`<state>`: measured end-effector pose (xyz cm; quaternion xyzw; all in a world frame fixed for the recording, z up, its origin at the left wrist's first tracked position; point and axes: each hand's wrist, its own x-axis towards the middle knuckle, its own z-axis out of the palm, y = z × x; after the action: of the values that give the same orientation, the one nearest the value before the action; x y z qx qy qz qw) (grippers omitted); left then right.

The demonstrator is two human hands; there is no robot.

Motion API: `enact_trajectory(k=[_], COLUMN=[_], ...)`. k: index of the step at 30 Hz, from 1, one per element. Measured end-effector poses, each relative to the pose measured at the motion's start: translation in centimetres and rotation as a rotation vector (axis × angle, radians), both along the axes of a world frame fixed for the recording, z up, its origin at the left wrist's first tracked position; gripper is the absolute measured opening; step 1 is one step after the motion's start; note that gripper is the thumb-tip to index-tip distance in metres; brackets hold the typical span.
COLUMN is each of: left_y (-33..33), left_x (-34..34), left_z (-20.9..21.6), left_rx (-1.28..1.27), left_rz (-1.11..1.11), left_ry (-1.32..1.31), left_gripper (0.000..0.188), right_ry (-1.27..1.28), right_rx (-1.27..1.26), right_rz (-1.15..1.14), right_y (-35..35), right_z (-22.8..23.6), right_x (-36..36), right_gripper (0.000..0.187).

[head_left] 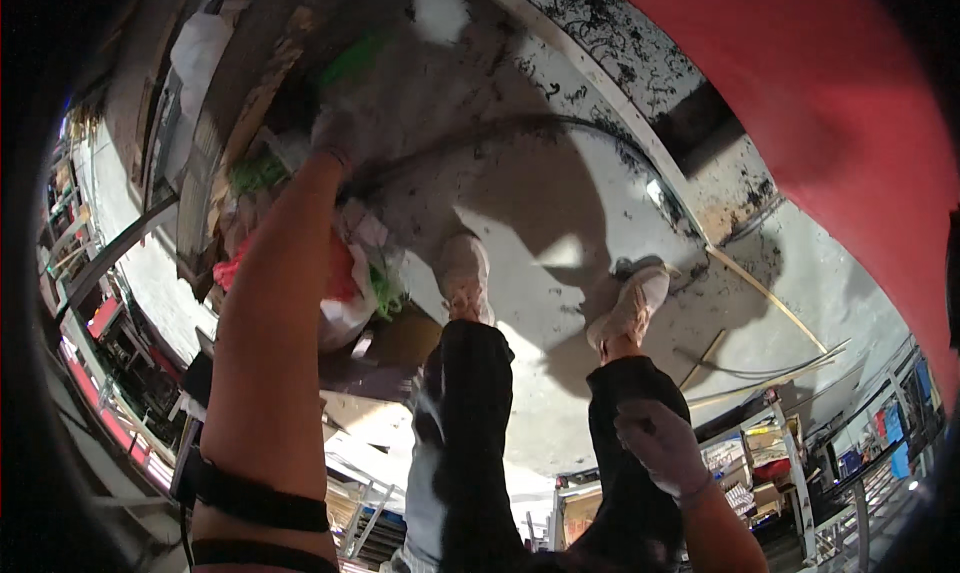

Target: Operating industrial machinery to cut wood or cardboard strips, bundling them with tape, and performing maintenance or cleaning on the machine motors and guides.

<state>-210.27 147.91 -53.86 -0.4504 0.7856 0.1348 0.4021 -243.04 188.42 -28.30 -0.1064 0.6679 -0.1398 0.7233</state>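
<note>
My left arm stretches far forward, and my gloved left hand [335, 138] is in shadow beside leaning wooden boards [225, 138]. Its fingers are blurred, so their grip is unclear. Just beyond it lies a blurred bright green thing [350, 61]; whether the hand touches it cannot be made out. Below that hand is a heap of bags, with a red bag [345, 273], a white bag [345, 318] and green scraps [258, 173]. My right hand [660, 443], in a pale glove, hangs over my right knee with its fingers curled in and nothing visible in them.
A red surface [820, 83] fills the upper right. A pale strip [600, 83] crosses the stained grey floor [520, 373], with thin wooden sticks [770, 298] at the right. My two shoes stand mid-floor. Shelves with boxes [770, 453] rise at the lower right.
</note>
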Motion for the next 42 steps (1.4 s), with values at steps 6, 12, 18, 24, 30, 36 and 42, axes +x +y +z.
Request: enact_trajectory(k=[6, 12, 18, 24, 30, 36, 42], left_y=[-15.9, -11.0, 5.6, 18.8, 29.4, 32.3, 28.7], left_x=[10.4, 2.9, -3.8, -13.3, -16.9, -15.0, -18.6], left_z=[-11.0, -13.1, -9.8, 5.5, 25.8, 35.4, 40.5], left_rx=[-0.072, -0.262, -0.209, -0.128, 0.463, 0.984, 0.909], left_rz=[-0.469, 0.159, 0.427, 0.799, 0.632, 1.333, 1.268], left_ry=[-0.552, -0.043, 0.299, 0.958, 1.215, 0.954, 1.065], left_gripper=[0.05, 0.047, 0.044, 0.02, 0.017, 0.013, 0.017], right_ry=[-0.165, -0.207, -0.186, -0.101, -0.582, -0.402, -0.292], right_rx=[0.08, 0.16, 0.056, 0.045, 0.15, -0.002, -0.084], right_rz=[-0.228, -0.416, -0.281, -0.514, -1.069, -0.77, -0.297], right_y=[-4.3, -6.8, -6.2, -2.5, -3.5, -1.3, -0.4], right_z=[-0.5, -0.1, -0.2, -0.8, 0.1, 7.7, 18.4], right_x=[-2.0, -1.5, -1.1, 1.1, 2.8, 0.3, -0.6], right_gripper=[0.031, 0.031, 0.027, 0.028, 0.035, 0.031, 0.024])
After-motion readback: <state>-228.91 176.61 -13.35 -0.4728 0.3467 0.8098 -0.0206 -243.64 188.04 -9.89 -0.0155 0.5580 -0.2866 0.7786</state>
